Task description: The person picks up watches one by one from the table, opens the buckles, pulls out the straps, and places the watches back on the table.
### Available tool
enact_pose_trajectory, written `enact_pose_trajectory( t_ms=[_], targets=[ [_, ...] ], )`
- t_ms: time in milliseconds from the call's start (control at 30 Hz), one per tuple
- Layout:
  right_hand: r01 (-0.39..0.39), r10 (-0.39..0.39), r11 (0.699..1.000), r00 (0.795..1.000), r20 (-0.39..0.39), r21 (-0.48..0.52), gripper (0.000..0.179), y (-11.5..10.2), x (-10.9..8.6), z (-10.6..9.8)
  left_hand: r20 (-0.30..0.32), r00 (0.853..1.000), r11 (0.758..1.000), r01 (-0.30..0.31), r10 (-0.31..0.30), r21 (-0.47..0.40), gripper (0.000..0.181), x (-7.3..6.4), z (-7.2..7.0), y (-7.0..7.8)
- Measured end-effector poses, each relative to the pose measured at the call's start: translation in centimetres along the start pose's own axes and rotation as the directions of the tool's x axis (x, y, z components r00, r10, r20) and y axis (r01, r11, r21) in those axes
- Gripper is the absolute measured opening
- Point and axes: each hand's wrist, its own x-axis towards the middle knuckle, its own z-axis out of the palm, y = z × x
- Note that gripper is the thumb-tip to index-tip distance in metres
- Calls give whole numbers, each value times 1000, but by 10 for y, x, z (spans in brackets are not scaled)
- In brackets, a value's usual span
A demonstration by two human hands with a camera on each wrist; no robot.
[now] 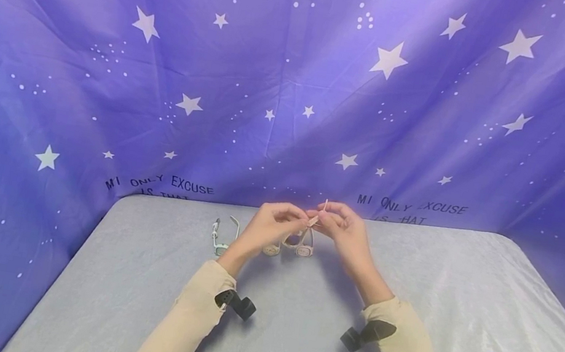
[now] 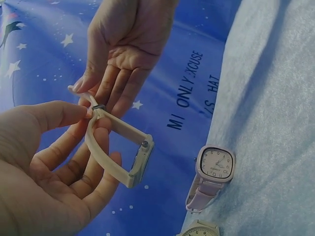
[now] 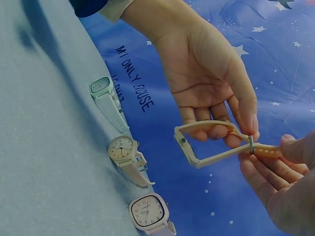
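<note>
A cream wristwatch with a squarish case (image 2: 141, 161) hangs sideways between both hands, its strap (image 3: 216, 158) bent into a loop through a metal buckle (image 3: 252, 144). My left hand (image 1: 274, 223) pinches the strap at the buckle, with its other fingers spread beneath the loop. On the far side of the buckle, my right hand (image 1: 345, 231) pinches the strap's free end (image 2: 81, 92) between thumb and fingers. The held watch's dial faces away in both wrist views. Below the hands, a pink square watch (image 2: 216, 163) and a cream round watch (image 3: 121, 148) lie on the table.
A mint-green watch (image 1: 220, 249) lies on the table beside the left wrist. The grey cloth-covered table (image 1: 289, 339) runs back to a purple-blue star-patterned curtain (image 1: 277, 75). Black wrist cameras (image 1: 241, 305) sit on both sleeves.
</note>
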Motion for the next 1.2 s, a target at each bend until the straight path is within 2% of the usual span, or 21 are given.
enact_pose_trajectory(
  t_ms=[133,333,900,1067,1200],
  targets=[
    [2,-2,1000,1000,2,13,33,-1,0,0,-9,999,998,40,-41,-47,22,1,-1,0],
    [7,-7,1000,1000,6,16,36,-1,0,0,-28,997,995,71,-73,-69,25,1,-1,1],
    [-2,2,1000,1000,22,5,33,-3,-1,0,-20,995,991,100,-102,-86,24,2,0,2],
    [-41,43,998,999,25,-53,38,-5,-2,0,-25,994,992,100,-102,-79,24,1,0,3],
    [-81,86,984,996,31,-157,45,-4,-2,1,-32,995,993,88,-91,-84,25,0,0,4]
  ],
)
